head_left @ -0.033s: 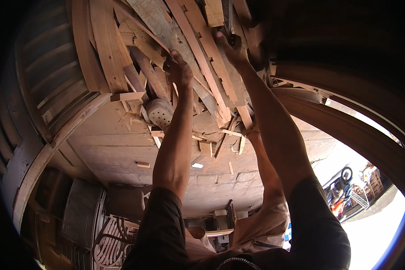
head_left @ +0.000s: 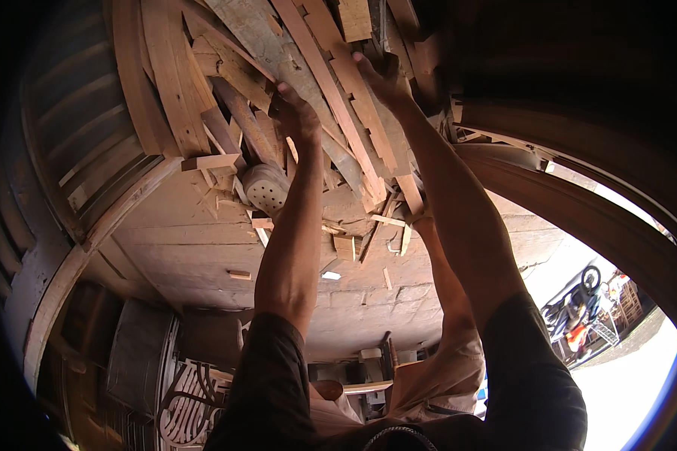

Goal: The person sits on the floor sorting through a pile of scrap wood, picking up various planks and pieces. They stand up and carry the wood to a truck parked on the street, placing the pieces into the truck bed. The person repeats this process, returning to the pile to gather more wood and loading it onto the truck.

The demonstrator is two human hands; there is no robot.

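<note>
Both arms reach forward over a loose heap of planks and offcuts. My left hand [head_left: 299, 118] is at the left edge of a wide greyish board [head_left: 278, 56], thumb stretched out near the end of a thin reddish strip [head_left: 237, 46]. Its other fingers are partly in shadow, and I see nothing held in them. Farther right, my right hand [head_left: 384, 79] has its thumb extended beside a notched wooden strip [head_left: 353, 86], the fingers apart from it. Contact with the wood there is hard to make out. A long pinkish batten [head_left: 316, 68] runs between the hands.
Curved planks [head_left: 169, 83] lie at the left. A rounded brown piece with several holes [head_left: 265, 188] sits below them. Small offcuts [head_left: 346, 246] litter the floor. Slatted furniture [head_left: 184, 406] stands lower left; a long brown beam [head_left: 579, 207] and a motorbike [head_left: 579, 308] are at right.
My left thumb is straighter and slightly farther left. My right hand has shifted a little to the left. The planks lie almost as before.
</note>
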